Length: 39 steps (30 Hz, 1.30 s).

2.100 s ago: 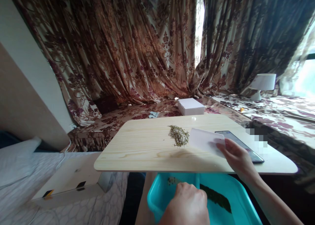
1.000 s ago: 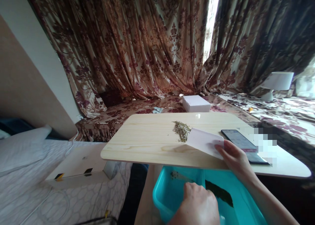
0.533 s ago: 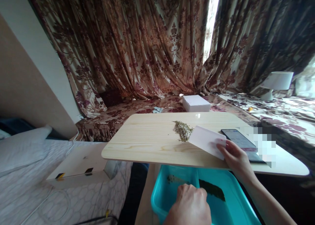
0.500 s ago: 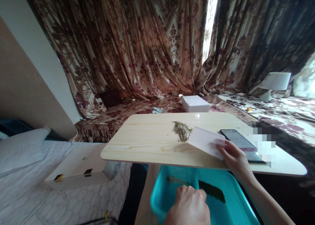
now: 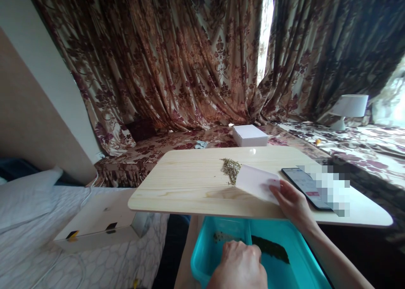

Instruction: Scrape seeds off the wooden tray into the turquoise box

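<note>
In my right hand (image 5: 292, 200) is a thin white card (image 5: 255, 180), pinched at its right end between thumb and fingers. The card's left edge meets a small pile of greenish-brown dried bits (image 5: 231, 170) on the pale wooden tabletop (image 5: 183, 179). My left hand (image 5: 239, 263) is closed, knuckles up, above a divided teal bin (image 5: 202, 247) below the table's near edge. Its fingertips are hidden, so what they hold, if anything, does not show. One compartment has a few scattered bits; the other has a dark green layer (image 5: 272, 250).
A smartphone (image 5: 303, 185) lies right of my right hand, beside a blurred-out patch. Behind the table sits a white box (image 5: 249, 135); a lamp (image 5: 349, 107) stands far right. A larger white carton (image 5: 101, 215) rests on the bed at left.
The card and my right hand have shifted slightly left, pressing against the pile, whose right side is pushed in. The phone shows more fully. My left hand stays closed over the bin.
</note>
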### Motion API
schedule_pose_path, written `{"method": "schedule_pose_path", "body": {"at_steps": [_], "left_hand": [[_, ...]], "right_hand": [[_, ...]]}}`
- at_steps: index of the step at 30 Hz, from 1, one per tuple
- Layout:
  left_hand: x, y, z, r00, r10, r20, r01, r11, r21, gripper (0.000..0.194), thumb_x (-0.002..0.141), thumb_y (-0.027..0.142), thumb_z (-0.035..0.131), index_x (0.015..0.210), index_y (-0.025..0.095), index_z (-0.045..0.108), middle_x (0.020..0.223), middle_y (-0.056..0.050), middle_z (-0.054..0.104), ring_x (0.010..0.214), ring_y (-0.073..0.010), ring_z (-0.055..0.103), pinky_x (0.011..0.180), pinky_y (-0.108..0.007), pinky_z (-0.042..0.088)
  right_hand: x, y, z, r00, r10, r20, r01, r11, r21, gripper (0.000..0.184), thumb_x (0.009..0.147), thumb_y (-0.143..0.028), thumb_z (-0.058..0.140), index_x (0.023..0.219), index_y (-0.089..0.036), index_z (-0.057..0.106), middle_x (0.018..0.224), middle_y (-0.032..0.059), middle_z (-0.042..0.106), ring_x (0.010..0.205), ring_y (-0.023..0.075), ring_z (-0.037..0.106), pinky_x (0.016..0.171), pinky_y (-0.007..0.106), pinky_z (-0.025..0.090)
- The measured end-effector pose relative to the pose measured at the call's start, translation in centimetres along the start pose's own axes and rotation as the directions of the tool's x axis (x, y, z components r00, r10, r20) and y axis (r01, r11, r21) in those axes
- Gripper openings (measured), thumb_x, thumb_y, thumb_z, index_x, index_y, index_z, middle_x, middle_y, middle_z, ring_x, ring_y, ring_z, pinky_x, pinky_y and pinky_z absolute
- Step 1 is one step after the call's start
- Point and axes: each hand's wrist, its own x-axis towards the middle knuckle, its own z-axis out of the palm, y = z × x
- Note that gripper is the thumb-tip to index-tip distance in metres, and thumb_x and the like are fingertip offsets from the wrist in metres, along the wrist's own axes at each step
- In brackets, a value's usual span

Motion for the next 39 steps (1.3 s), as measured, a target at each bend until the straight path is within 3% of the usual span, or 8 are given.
{"method": "schedule_pose_path", "body": {"at_steps": [7,16,25,32,39], "left_hand": [[-0.1,-0.1,-0.7,1.0,0.016,-0.014,-0.015,0.999,0.04,0.036,0.082,0.022,0.034,0.099,0.012,0.065,0.097,-0.017,0.065,0.094,-0.0316,0.058,0.084,-0.044,0.043],[-0.3,1.2,-2.2,0.999,0.044,-0.006,-0.043,0.994,0.098,0.033,0.081,0.017,0.037,0.099,0.01,0.064,0.094,-0.018,0.066,0.092,-0.0316,0.06,0.081,-0.043,0.044],[0.1,1.3,-1.8,0.999,0.045,-0.014,-0.043,0.993,0.114,0.029,0.08,0.018,0.039,0.095,0.01,0.063,0.09,-0.018,0.066,0.089,-0.0327,0.062,0.077,-0.044,0.044],[0.6,1.6,-1.7,0.998,0.061,-0.013,-0.059,0.991,0.122,0.029,0.078,0.018,0.042,0.095,0.009,0.063,0.088,-0.019,0.066,0.086,-0.0324,0.061,0.075,-0.043,0.043],[0.4,1.7,-1.9,0.998,0.065,-0.01,-0.063,0.991,0.118,0.031,0.078,0.018,0.042,0.099,0.007,0.063,0.092,-0.021,0.066,0.089,-0.034,0.061,0.078,-0.044,0.043]], "right_hand": [[0.9,0.2,0.2,0.999,-0.018,0.031,0.017,1.0,0.019,0.045,0.066,-0.057,0.071,0.09,-0.02,0.067,0.081,0.0089,0.076,0.08,0.026,0.072,0.074,0.036,0.057],[0.6,-0.8,0.7,0.997,-0.016,0.082,0.013,0.999,0.033,0.043,0.067,-0.056,0.07,0.088,-0.019,0.068,0.084,0.0099,0.076,0.083,0.0262,0.072,0.078,0.037,0.057],[-0.2,0.8,-1.2,0.999,-0.002,-0.039,0.002,1.0,0.007,0.045,0.062,-0.058,0.074,0.086,-0.021,0.068,0.086,0.0091,0.077,0.081,0.0276,0.072,0.073,0.036,0.059],[-1.2,-0.4,-0.2,0.999,0.025,0.039,-0.025,1.0,0.011,0.041,0.064,-0.055,0.073,0.086,-0.02,0.069,0.083,0.0095,0.077,0.08,0.0277,0.073,0.07,0.035,0.059],[-0.4,-0.5,0.4,1.0,0.028,0.015,-0.027,0.999,-0.045,0.034,0.067,-0.05,0.071,0.084,-0.021,0.067,0.078,0.008,0.076,0.074,0.0254,0.072,0.063,0.032,0.058]]}}
